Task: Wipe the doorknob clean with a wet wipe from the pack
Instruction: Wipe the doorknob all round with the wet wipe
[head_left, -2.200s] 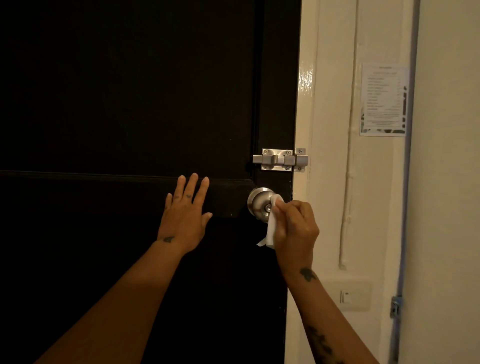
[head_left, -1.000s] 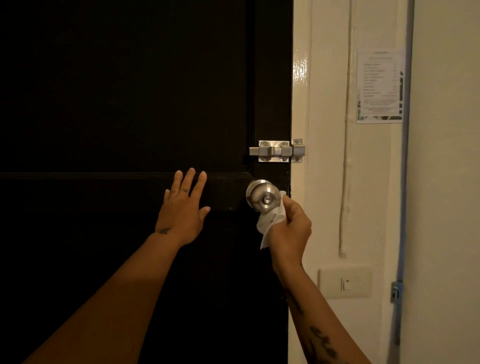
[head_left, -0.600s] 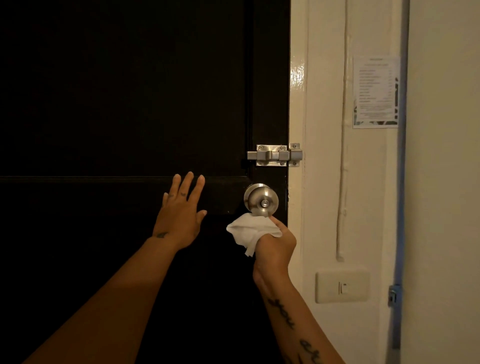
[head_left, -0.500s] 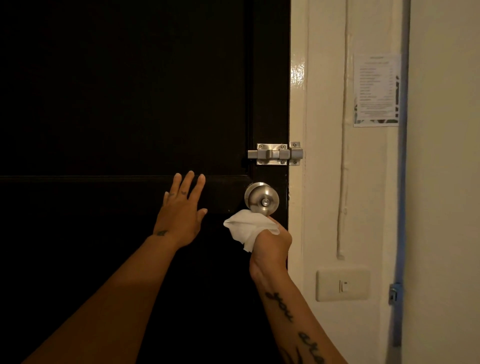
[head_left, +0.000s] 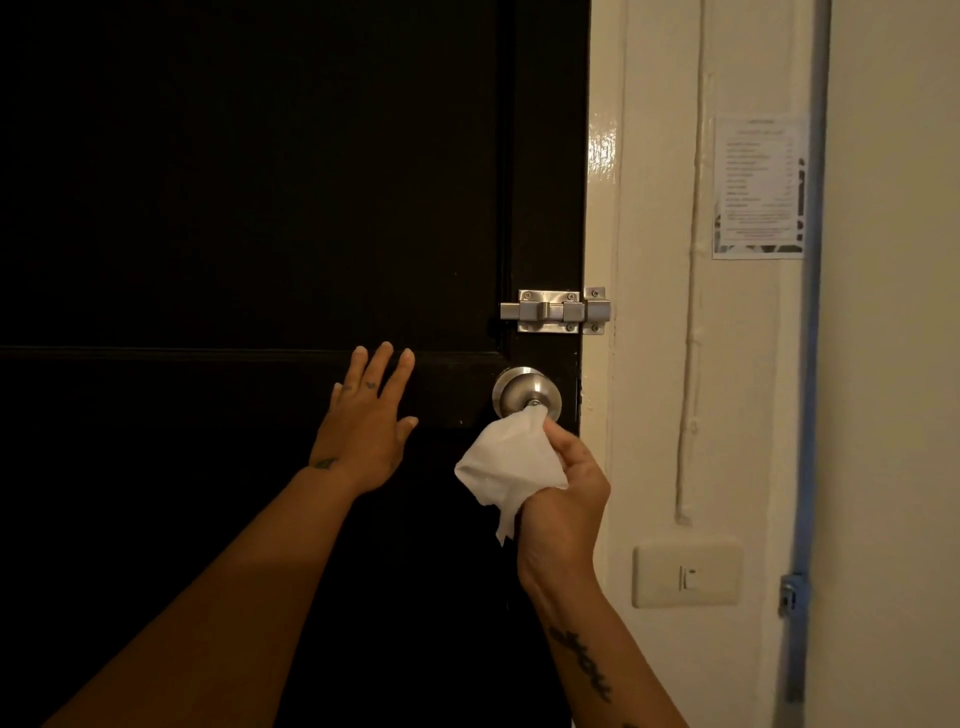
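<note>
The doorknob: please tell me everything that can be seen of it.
The doorknob is round, of brushed silver metal, with a small keyhole or button at its centre. It sits near the right edge of the dark door, below the sliding bolt. The white wet wipe, held in the right hand, touches its lower front. The left hand lies apart from it.
</note>
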